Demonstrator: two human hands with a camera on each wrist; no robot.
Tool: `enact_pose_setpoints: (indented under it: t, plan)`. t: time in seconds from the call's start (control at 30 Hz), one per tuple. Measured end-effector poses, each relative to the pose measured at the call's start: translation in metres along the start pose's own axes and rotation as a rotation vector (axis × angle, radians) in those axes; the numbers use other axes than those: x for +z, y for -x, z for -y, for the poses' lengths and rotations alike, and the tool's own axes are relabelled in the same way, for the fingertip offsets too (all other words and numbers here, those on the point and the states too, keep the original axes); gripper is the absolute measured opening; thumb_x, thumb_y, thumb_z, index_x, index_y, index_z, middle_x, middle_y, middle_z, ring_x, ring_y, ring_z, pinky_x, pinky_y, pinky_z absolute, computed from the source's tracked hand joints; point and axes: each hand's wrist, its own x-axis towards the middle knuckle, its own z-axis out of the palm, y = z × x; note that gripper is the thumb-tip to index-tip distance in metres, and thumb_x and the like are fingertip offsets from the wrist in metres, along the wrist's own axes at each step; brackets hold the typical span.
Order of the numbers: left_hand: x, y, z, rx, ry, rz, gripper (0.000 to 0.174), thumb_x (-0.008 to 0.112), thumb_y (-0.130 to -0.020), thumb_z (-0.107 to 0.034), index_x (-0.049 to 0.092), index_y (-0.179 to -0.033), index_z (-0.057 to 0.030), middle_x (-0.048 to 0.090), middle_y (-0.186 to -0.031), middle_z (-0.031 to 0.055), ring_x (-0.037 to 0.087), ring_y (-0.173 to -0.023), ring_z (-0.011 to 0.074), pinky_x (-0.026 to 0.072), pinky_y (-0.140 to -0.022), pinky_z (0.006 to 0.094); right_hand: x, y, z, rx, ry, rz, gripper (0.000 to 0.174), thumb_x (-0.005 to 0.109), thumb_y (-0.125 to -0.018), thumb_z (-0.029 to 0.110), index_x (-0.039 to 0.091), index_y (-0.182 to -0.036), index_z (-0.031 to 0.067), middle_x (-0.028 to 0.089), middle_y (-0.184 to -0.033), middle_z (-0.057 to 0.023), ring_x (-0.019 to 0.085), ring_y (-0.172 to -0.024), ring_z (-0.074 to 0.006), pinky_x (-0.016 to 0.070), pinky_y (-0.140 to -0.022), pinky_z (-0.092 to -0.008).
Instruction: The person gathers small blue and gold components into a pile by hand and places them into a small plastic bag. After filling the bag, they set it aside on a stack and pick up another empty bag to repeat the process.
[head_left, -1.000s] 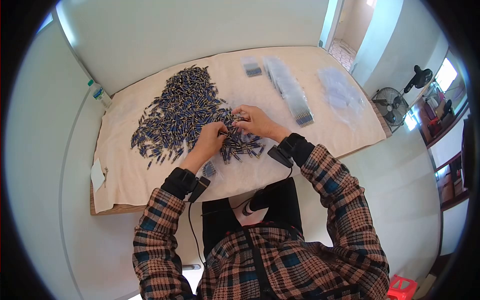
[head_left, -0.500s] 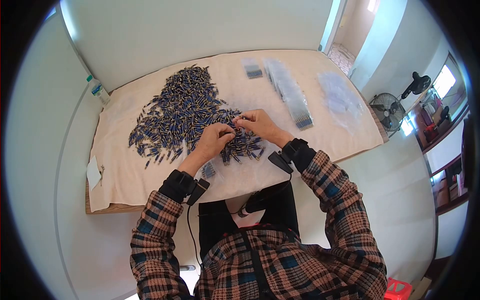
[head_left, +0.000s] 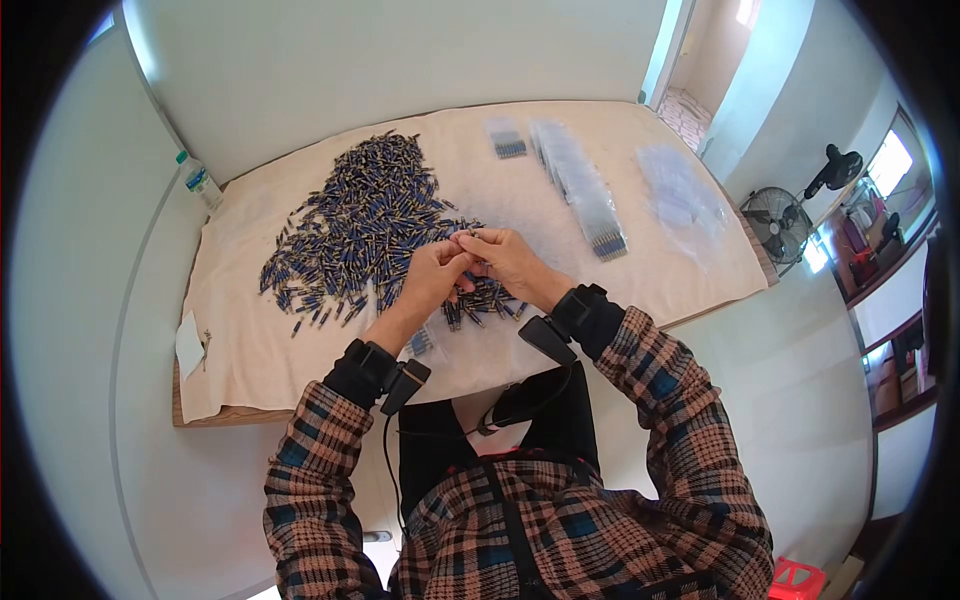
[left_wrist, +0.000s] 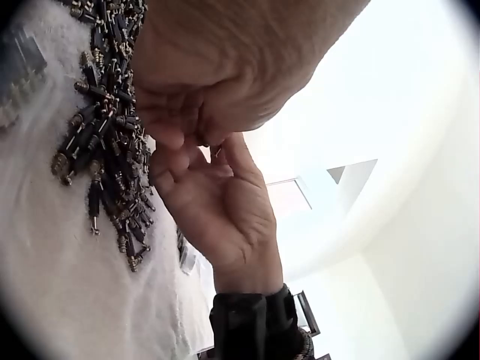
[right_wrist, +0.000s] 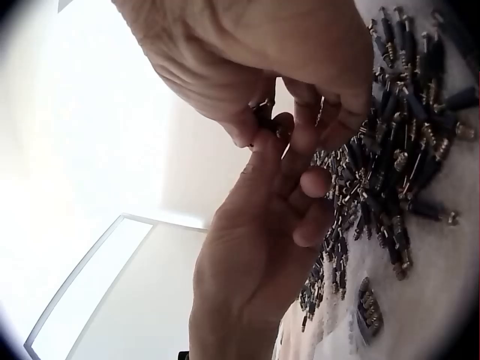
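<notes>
In the head view my left hand (head_left: 432, 278) and right hand (head_left: 512, 264) meet fingertip to fingertip over the near edge of a heap of small connectors (head_left: 365, 205), dark blue with brass-coloured ends. Between the touching fingertips, a small dark connector piece (right_wrist: 264, 114) shows in the right wrist view, pinched by both hands and mostly covered by the fingers. Loose connectors (left_wrist: 112, 135) lie just below the hands, some with coiled spring ends. Close by my left wrist, a clear bag of connectors (head_left: 418, 342) lies on the cloth.
Filled clear bags (head_left: 580, 185) overlap in a row at the back right, with a separate filled bag (head_left: 505, 138) beside them. Flat clear bags (head_left: 682, 195) are piled farther right. A water bottle (head_left: 200, 182) and white paper (head_left: 190, 345) are at the left edge.
My hands were slightly apart and have come together, fingertips now touching. The right hand has shifted a little left and toward me. The heap and bags look unchanged.
</notes>
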Motion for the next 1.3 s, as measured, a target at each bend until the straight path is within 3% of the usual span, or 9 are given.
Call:
enact_pose_setpoints:
  t: [0.33, 0.47, 0.57, 0.6, 0.7, 0.87, 1.3]
  plan:
    - [-0.014, 0.01, -0.002, -0.093, 0.041, 0.088, 0.018, 0.054, -0.091, -0.016, 0.061, -0.085, -0.0004, 0.066, -0.077, 0.0058, 0.059, -0.054, 0.0088, 0.0402, -0.041, 0.0194, 0.002, 0.002, 0.0, -0.042, 0.145, -0.023, 0.031, 0.064, -0.087, 0.026, 0.064, -0.106, 0.0012, 0.064, -0.089, -0.0015, 0.06, -0.076, -0.0091, 0.049, -0.067, -0.0222]
    - [-0.02, 0.011, 0.001, -0.138, 0.049, 0.116, 0.017, 0.054, -0.091, -0.014, 0.06, -0.085, 0.0, 0.066, -0.077, 0.0073, 0.058, -0.053, 0.009, 0.0404, -0.041, 0.0199, 0.001, -0.001, -0.005, -0.108, 0.317, -0.152, 0.03, 0.064, -0.086, 0.025, 0.067, -0.102, 0.0003, 0.066, -0.084, -0.0027, 0.059, -0.071, -0.0088, 0.0494, -0.064, -0.0218]
    - [-0.02, 0.014, 0.001, -0.167, 0.057, 0.117, 0.015, 0.053, -0.091, -0.012, 0.06, -0.085, 0.0003, 0.066, -0.078, 0.0083, 0.058, -0.053, 0.009, 0.0404, -0.041, 0.0202, 0.003, -0.005, -0.004, -0.554, 0.718, -0.196, 0.026, 0.065, -0.084, 0.023, 0.069, -0.096, -0.0004, 0.067, -0.077, -0.0047, 0.059, -0.063, -0.0089, 0.0494, -0.057, -0.0201]
    - [-0.02, 0.016, 0.001, -0.177, 0.067, 0.114, 0.015, 0.053, -0.091, -0.011, 0.06, -0.085, 0.0006, 0.067, -0.079, 0.0088, 0.058, -0.052, 0.0091, 0.0404, -0.041, 0.0203, 0.002, -0.003, -0.003, -0.553, 0.718, -0.195, 0.026, 0.065, -0.084, 0.023, 0.069, -0.096, -0.0004, 0.067, -0.077, -0.0047, 0.059, -0.063, -0.0089, 0.0494, -0.057, -0.0201]
    - [-0.022, 0.017, -0.001, -0.184, 0.069, 0.122, 0.014, 0.053, -0.091, -0.01, 0.06, -0.085, 0.0007, 0.067, -0.08, 0.0096, 0.058, -0.052, 0.009, 0.0401, -0.041, 0.0203, 0.005, 0.007, 0.009, -0.176, 0.574, -0.117, 0.022, 0.064, -0.084, 0.02, 0.069, -0.091, -0.001, 0.067, -0.074, -0.0059, 0.058, -0.058, -0.0081, 0.0473, -0.049, -0.0196]
    - [-0.027, 0.021, -0.005, -0.188, 0.04, 0.17, 0.013, 0.054, -0.09, -0.009, 0.06, -0.083, 0.0005, 0.067, -0.079, 0.0095, 0.057, -0.051, 0.0081, 0.0386, -0.04, 0.0196, 0.005, 0.006, 0.008, -0.183, 0.538, -0.04, 0.018, 0.065, -0.085, 0.016, 0.07, -0.092, 0.0004, 0.067, -0.076, -0.0048, 0.055, -0.053, -0.0047, 0.0453, -0.044, -0.0188]
    - [-0.029, 0.031, -0.009, -0.151, 0.05, 0.191, 0.015, 0.055, -0.09, -0.009, 0.061, -0.08, 0.0001, 0.064, -0.072, 0.0057, 0.052, -0.046, 0.0062, 0.0332, -0.037, 0.0189, 0.007, 0.013, 0.005, -0.138, 0.387, 0.051, 0.02, 0.063, -0.083, 0.011, 0.066, -0.097, -0.003, 0.067, -0.079, -0.0065, 0.058, -0.059, -0.0069, 0.0476, -0.051, -0.0189]
